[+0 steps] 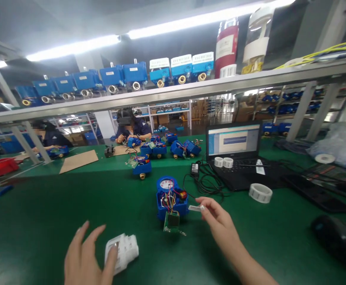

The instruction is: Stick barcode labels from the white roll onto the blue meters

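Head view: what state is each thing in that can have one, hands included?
Blue meter: housing open, coloured wires and green board exposed.
White cover: off the meter, lying on the mat.
Left hand: open, thumb resting on the white cover.
Right hand: grip pinched on a small clear label.
Laptop: lid open, screen lit.

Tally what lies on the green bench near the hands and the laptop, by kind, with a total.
Open blue meter with wires: 1
White cover under the left hand: 1
Small clear strip pinched by the right hand: 1
Laptop: 1
White tape rolls: 3
Black mouse: 1
Total: 8
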`<state>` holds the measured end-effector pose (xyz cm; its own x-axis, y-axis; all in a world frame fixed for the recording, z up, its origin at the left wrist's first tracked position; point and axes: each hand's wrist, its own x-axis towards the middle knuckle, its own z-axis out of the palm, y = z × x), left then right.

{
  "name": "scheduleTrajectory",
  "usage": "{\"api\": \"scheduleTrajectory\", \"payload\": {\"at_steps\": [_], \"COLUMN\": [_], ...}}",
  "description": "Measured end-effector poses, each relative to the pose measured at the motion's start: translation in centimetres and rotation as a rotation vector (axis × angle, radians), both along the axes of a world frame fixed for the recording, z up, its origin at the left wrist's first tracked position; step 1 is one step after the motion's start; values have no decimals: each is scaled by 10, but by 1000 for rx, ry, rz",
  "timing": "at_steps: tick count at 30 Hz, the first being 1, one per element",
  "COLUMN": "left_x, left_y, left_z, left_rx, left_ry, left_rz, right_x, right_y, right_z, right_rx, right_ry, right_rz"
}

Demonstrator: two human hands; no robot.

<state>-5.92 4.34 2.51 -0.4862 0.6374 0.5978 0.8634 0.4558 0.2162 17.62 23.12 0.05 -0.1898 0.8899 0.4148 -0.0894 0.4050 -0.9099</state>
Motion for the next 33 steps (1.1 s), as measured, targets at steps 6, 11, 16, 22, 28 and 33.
{"api": "scheduleTrajectory", "payload": {"at_steps": [6, 11, 16, 22, 28, 33], "left_x": [24, 23, 23, 33, 45, 51], "left_y": [76, 130, 151, 167, 173, 173], "left_z": [46, 65, 59, 20, 4, 5], "left_rx": [-266, -347, -260, 138, 347, 385], "left_ry": [630, 545, -128, -448, -518, -524], "left_rz": [-737, -1020, -1076, -664, -473, -453], "right_x": [1, 5, 6, -3, -27, -38], "right_y": [3, 10, 12, 4, -2, -3], "right_z": [-16, -22, -24, -19, -15, -13], "right_rx": [-10, -1, 6, 67, 103, 115], "right_ry": [-10, -12, -21, -84, -179, -207], "right_rz": [-2, -21, 9, 8, -37, -115]}}
